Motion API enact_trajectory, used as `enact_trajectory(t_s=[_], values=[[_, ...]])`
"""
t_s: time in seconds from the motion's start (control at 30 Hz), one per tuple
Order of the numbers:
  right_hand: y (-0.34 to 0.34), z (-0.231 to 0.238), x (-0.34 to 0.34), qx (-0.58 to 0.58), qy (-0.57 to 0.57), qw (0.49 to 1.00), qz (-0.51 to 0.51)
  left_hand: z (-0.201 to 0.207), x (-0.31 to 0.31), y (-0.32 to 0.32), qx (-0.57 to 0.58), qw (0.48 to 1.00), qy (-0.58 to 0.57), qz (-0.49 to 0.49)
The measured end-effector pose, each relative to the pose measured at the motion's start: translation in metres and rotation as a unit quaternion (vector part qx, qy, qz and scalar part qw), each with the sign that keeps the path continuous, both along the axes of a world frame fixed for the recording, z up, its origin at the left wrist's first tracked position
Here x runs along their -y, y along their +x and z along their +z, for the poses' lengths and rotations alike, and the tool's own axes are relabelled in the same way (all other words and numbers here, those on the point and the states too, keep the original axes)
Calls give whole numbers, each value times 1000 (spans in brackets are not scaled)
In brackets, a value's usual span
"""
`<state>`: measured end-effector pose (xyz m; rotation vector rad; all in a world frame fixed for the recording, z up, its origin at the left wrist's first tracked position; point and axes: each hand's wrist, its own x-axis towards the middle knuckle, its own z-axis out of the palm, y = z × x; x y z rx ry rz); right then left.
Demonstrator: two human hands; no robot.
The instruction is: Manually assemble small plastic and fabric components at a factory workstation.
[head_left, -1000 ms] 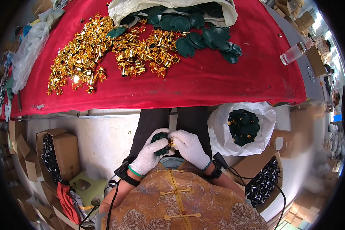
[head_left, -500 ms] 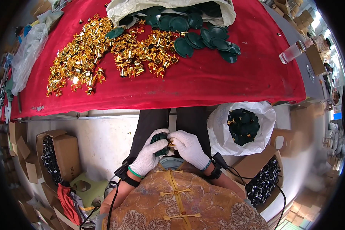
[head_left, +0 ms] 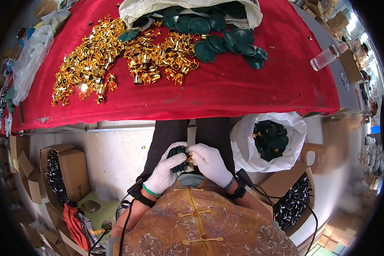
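Note:
Over my lap, my left hand (head_left: pixel 163 170), in a white knit glove, is closed round a stack of dark green discs (head_left: pixel 176 157). My right hand (head_left: pixel 209 161), gloved the same way, pinches a small gold pronged piece (head_left: pixel 190 158) against the right side of that stack. My fingers partly hide the piece, and I cannot tell whether it is fixed to a disc. On the red-covered table ahead lie a heap of gold pronged pieces (head_left: pixel 89 59) and several loose green discs (head_left: pixel 243 40).
A white sack (head_left: pixel 254 15) spills green discs at the table's far side. Right of my legs stands a white bag (head_left: pixel 294 147) holding discs with gold bits. Cartons of black parts stand at left (head_left: pixel 74 170) and right (head_left: pixel 266 187). A clear bottle (head_left: pixel 324 59) lies at the table's right.
Both hands stay at nearly the same place over my lap. The gold piece and my right fingers have shifted very slightly against the stack.

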<state>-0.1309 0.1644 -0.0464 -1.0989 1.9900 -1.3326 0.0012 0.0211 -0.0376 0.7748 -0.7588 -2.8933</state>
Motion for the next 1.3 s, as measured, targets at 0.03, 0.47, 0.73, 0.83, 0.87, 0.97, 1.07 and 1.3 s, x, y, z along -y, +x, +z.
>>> enact_trajectory(t_s=[0.03,0.47,0.73,0.83,0.87,0.97,1.07,1.3], values=[[0,0,0,6,4,1000,-1,0,0,0,-1,1000,-1,2],[0,0,-1,29,5,1000,-7,-3,0,-1,-1,1000,7,-2],[1,4,1,-59,37,998,-1,0,0,1,-10,999,-29,-17],[0,8,2,-108,57,993,10,0,0,0,-8,998,-61,-24],[0,8,2,-107,58,993,10,0,1,1,3,996,-79,-28],[1,6,3,-117,42,992,26,-6,3,2,-4,998,-49,-24],[3,9,5,-131,21,991,16,4,4,-2,1,1000,-7,-10],[2,25,11,-251,-3,968,25,8,6,0,-7,1000,16,1]])
